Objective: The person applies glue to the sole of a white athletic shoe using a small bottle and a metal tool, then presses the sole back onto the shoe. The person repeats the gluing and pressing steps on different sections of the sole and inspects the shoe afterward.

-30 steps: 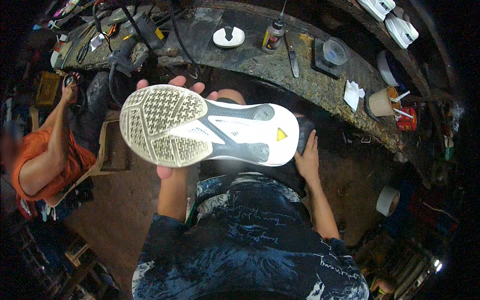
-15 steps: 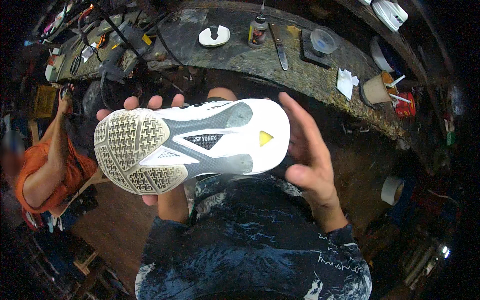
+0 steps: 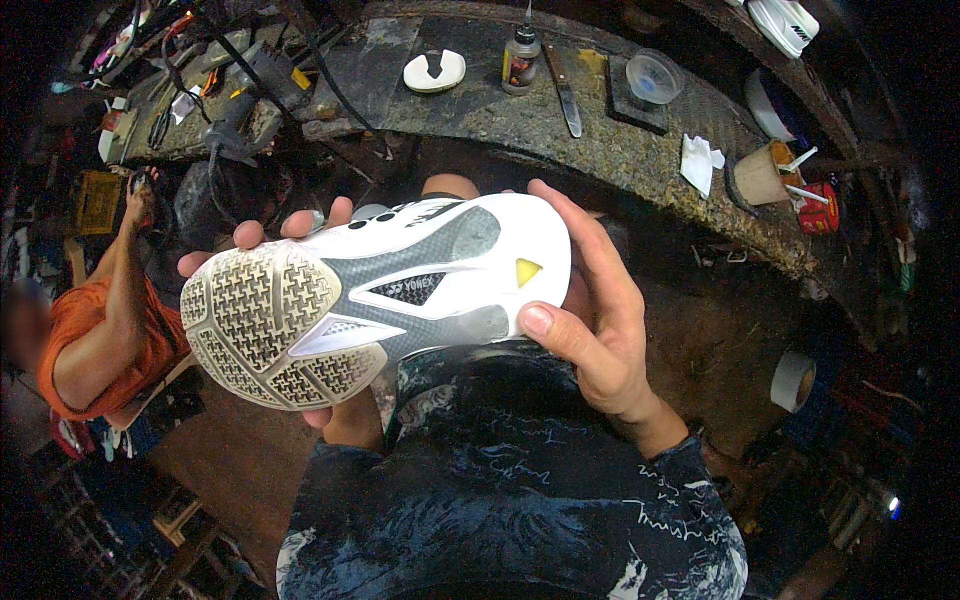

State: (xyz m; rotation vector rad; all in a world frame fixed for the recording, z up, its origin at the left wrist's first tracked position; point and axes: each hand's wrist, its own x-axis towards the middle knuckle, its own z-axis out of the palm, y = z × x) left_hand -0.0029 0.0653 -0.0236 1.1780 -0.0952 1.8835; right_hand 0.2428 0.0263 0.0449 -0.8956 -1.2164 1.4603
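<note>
A white sports shoe [image 3: 378,272] is held sole up in front of me, its toe to the left and heel to the right. The sole has beige tread at the forefoot, a grey midfoot and a small yellow triangle at the heel. My left hand [image 3: 298,224] grips the toe end from underneath; fingertips show over the far edge and the thumb by the near edge, while the palm is hidden. Around the heel is my right hand [image 3: 612,335], its thumb pressed on the sole's near edge and the fingers along the heel's back.
Across the far side runs a worn workbench [image 3: 460,115] with a notched white piece [image 3: 436,83], a bottle [image 3: 521,62], a knife [image 3: 566,95], a clear bowl [image 3: 655,80], white paper [image 3: 698,165], a tan pot [image 3: 757,178] and a red can [image 3: 820,208]. A person in orange [image 3: 110,340] is at left.
My right hand has closed onto the heel, its thumb now on the sole. The shoe has tilted slightly, with its toe end lower and further left.
</note>
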